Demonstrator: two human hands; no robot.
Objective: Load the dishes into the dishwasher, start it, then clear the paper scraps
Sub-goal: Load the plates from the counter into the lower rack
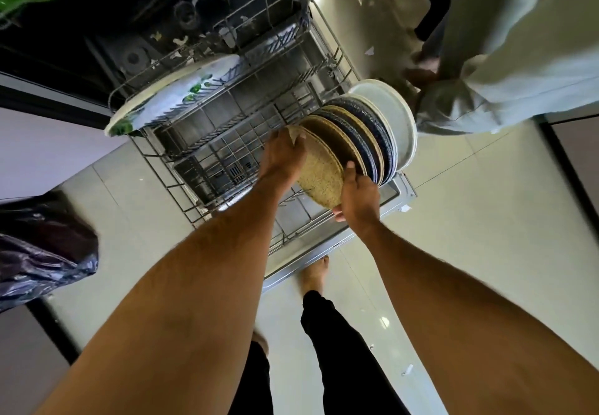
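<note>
Pale tiled kitchen floor | grey wire dishwasher rack [207, 142] pulled out, part-loaded | my left hand [283, 158] and right hand [358, 197] grip speckled tan plate [319, 175] at rack's right | start pending; white paper scraps [406, 370] beside rack.

My lower rack [181, 168] is pulled out over the open dishwasher door [366, 230], which hangs just above the tiled floor [470, 220]. Along the rack's right edge a row of plates [372, 136] stands on edge, tan and dark blue ones with a white plate [395, 116] at the far end. At the rack's far left corner a white platter with green leaves [168, 97] leans tilted. Paper scraps [405, 209] lie on the floor by the door's right corner, and a dark plastic bag [42, 246] sits at the left.
</note>
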